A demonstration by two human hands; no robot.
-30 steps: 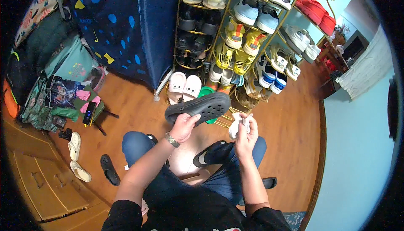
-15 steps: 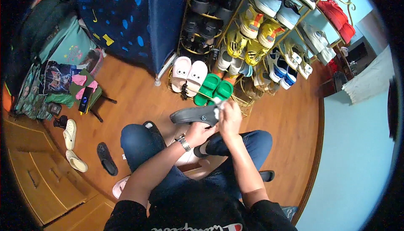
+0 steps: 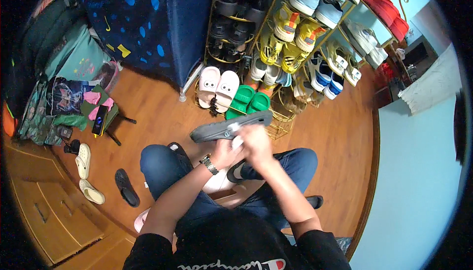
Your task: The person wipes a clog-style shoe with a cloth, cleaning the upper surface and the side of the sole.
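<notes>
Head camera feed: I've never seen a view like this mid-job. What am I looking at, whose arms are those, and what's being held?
It is one wide fisheye camera on a person's head, looking down, so straight edges bend. The arms from below are that person's own. The left hand holds a dark grey clog from beneath; the right hand presses something small and white against it. The person sits over a wooden floor, facing a gold shoe rack. Green slides and cream slides lie in front.

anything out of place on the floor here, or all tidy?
Yes. A pair of cream clogs and a single black clog lie scattered on the wood floor at left, away from the shoe rack. Both hands hold a dark grey clog.
</notes>
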